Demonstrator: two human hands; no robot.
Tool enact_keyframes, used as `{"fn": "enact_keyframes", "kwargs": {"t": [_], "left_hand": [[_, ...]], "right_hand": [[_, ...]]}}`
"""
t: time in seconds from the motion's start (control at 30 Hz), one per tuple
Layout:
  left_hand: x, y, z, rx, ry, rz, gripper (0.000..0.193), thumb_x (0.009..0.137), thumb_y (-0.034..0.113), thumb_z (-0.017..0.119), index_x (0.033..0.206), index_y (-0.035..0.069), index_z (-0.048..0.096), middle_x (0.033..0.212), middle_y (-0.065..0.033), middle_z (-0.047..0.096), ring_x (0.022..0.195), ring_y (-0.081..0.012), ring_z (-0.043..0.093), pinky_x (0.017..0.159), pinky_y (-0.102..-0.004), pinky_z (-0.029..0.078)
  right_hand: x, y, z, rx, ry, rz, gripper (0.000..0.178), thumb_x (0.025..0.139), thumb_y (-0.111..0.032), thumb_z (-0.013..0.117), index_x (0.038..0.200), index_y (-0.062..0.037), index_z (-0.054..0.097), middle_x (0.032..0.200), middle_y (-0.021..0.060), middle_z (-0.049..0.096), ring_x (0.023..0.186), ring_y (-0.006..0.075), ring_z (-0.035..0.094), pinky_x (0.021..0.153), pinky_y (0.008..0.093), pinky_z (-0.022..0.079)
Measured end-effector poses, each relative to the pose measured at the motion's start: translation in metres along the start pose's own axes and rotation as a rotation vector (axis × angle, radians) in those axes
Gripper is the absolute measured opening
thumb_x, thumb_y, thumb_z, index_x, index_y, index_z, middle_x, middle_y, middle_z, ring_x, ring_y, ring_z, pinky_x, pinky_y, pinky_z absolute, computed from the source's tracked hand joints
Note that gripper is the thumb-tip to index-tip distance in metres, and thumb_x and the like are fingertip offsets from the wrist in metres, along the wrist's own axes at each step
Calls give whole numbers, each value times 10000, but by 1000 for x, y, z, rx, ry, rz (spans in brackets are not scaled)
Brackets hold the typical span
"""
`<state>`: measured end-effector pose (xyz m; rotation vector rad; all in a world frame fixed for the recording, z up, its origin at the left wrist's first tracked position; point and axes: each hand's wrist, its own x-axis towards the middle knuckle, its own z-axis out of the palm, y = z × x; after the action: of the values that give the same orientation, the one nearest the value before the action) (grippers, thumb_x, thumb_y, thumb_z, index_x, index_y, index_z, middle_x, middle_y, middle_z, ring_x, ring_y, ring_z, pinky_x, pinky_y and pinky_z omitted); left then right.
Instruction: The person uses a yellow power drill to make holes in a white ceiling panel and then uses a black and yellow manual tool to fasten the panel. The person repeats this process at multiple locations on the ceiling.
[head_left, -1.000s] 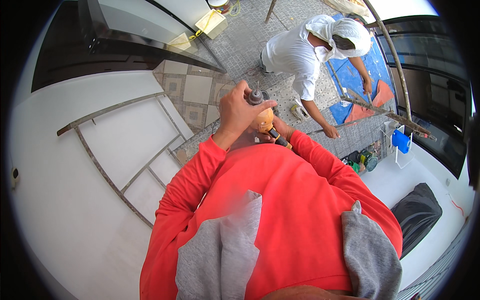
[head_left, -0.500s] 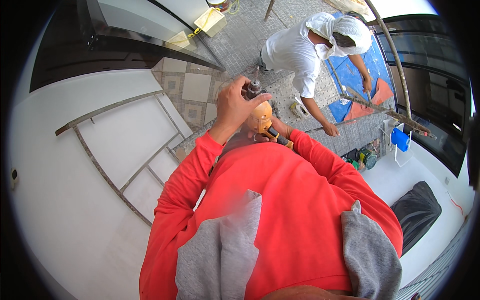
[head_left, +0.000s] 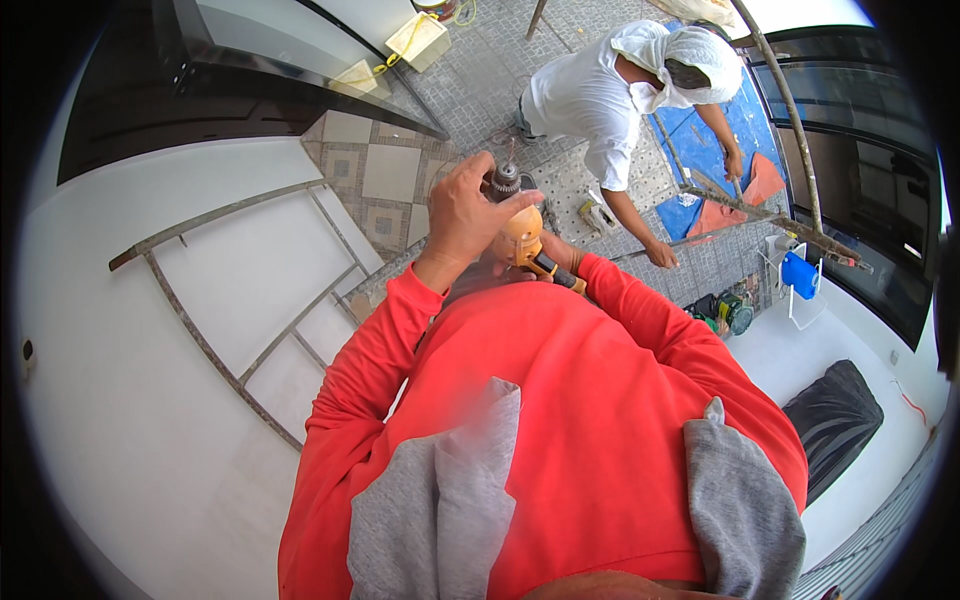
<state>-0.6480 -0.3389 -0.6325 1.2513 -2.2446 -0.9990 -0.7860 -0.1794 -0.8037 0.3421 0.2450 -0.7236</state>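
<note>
A yellow and black power drill (head_left: pixel 522 228) is held in front of my chest, its nose pointing away from me. My left hand (head_left: pixel 462 218) is closed around the dark metal chuck (head_left: pixel 507 181), thumb on one side and fingers on the other. A thin drill bit (head_left: pixel 512 152) sticks out past the fingers. On the drill's grip, my right hand (head_left: pixel 562 253) is wrapped, with most of its fingers hidden behind the tool and my red shirt.
A co-worker in a white shirt (head_left: pixel 585 95) bends over ahead on the right, near a blue tarp (head_left: pixel 742 118). A rusty metal frame (head_left: pixel 195 312) leans along the white wall at left. Scaffold poles (head_left: pixel 792 100) stand at right, and a black bag (head_left: pixel 832 420) lies lower down.
Very little differs. Both hands stay on the drill, with only a slight shift of the right fingers under it. The co-worker has barely moved.
</note>
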Motion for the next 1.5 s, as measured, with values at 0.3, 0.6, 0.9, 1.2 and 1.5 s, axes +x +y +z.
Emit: {"fn": "enact_keyframes", "kwargs": {"t": [0.3, 0.6, 0.9, 1.2, 1.5], "left_hand": [[-7, -2, -1, -105, -3, -33, 462, 737, 354, 934, 889, 35, 636, 764, -70, 638, 654, -179, 622, 604, -323, 517], [-15, -5, -9, -109, -18, 20, 478, 748, 287, 918, 1068, 0, 710, 851, -84, 664, 733, -195, 669, 648, -320, 541], [-18, 5, -11, -53, 14, 5, 448, 712, 313, 941, 885, 37, 632, 770, -64, 622, 663, -211, 607, 610, -348, 500], [-22, 6, -9, -61, 23, 0, 444, 713, 310, 945, 890, 33, 647, 782, -63, 639, 674, -197, 620, 613, -339, 509], [-25, 3, -8, -119, 30, 25, 424, 749, 283, 923, 977, 2, 701, 842, -70, 668, 716, -189, 656, 629, -318, 531]], "right_hand": [[7, 10, -20, 134, -163, -46, 653, 1048, -575, 428, 1474, -80, 443, 1320, 191, 610, 959, 426, 720, 570, 407, 616], [6, 3, -12, -99, 32, -1, 676, 1048, -603, 415, 1461, -70, 452, 1282, 180, 629, 955, 430, 728, 583, 414, 628], [6, 5, -5, -306, 128, -81, 599, 1043, -588, 448, 1392, -104, 506, 1190, 153, 658, 896, 405, 739, 602, 422, 634], [-2, 8, 27, -481, 203, -108, 505, 1055, -486, 476, 1375, -101, 532, 1152, 208, 697, 695, 238, 704, 514, 322, 577], [-6, 11, 34, -402, 166, -68, 435, 1069, -376, 488, 1388, -85, 535, 1204, 225, 691, 717, 176, 671, 564, 284, 536]]}}
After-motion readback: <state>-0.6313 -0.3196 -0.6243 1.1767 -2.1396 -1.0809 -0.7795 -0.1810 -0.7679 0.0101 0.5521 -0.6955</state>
